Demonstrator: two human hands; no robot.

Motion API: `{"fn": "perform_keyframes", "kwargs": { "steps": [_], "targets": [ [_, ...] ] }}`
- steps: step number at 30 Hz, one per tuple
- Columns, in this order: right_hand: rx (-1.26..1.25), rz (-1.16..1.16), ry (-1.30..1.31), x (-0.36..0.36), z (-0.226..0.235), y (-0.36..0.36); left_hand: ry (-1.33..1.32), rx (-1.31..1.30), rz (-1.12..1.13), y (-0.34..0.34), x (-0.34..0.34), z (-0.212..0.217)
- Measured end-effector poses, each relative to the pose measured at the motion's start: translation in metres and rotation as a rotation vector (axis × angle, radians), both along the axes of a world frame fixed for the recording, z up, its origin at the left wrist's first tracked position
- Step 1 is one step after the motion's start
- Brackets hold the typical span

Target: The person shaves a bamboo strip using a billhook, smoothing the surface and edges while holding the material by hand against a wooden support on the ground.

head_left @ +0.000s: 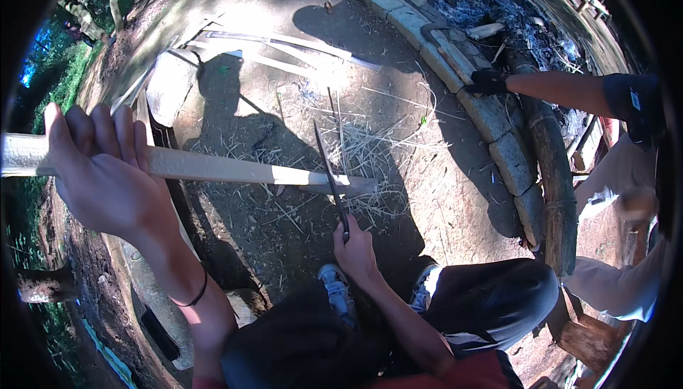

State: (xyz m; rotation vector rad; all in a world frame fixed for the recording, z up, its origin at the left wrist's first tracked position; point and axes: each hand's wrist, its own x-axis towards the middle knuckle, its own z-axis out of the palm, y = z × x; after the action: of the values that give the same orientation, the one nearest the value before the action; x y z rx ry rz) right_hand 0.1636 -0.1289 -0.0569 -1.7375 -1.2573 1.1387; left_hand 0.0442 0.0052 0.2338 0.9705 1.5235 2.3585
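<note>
My left hand is raised at the left, fingers wrapped round a long pale flat strip of wood, which may be split bamboo. The strip reaches from the left rim to above the middle of the ground. Down at the centre, my right hand is closed round the handle of a long, narrow, dark-bladed knife. Its blade points away from me and crosses the strip near the far end; whether it cuts into the wood I cannot tell. Thin shavings lie scattered beneath.
More pale strips lie on the ground farther off, beside a large stone. A curved stone border edges an ash-filled fire pit. At the right sits another person, whose black-gloved hand holds a long-handled tool near a log.
</note>
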Motion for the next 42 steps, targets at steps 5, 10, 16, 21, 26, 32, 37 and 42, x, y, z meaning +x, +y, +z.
{"fn": "perform_keyframes", "kwargs": {
  "steps": [5, 10, 16, 21, 26, 32, 37, 42],
  "targets": [
    [-0.029, -0.015, -0.058, -0.001, -0.02, 0.002, 0.041, 0.043, -0.056, 0.003, 0.001, 0.0],
    [0.045, -0.012, 0.021, 0.001, -0.003, 0.01, -0.031, 0.037, -0.177, 0.002, 0.001, 0.007],
    [0.063, -0.019, -0.077, -0.005, -0.002, 0.01, 0.122, 0.011, 0.011, 0.005, -0.004, -0.005],
    [0.031, -0.049, 0.028, -0.001, -0.026, 0.013, 0.027, -0.017, -0.026, 0.007, -0.014, -0.004],
    [0.057, -0.036, -0.088, -0.007, -0.03, 0.005, 0.079, -0.002, 0.015, 0.004, 0.0, -0.002],
    [0.047, -0.05, -0.035, -0.002, -0.018, 0.014, 0.017, 0.034, -0.09, 0.006, 0.012, 0.002],
    [0.126, 0.005, -0.102, -0.008, -0.017, 0.01, 0.101, -0.003, 0.059, 0.005, 0.009, 0.002],
    [0.005, -0.05, -0.044, 0.007, -0.028, 0.021, 0.036, -0.02, -0.049, 0.013, -0.011, -0.004]
  ]
}}
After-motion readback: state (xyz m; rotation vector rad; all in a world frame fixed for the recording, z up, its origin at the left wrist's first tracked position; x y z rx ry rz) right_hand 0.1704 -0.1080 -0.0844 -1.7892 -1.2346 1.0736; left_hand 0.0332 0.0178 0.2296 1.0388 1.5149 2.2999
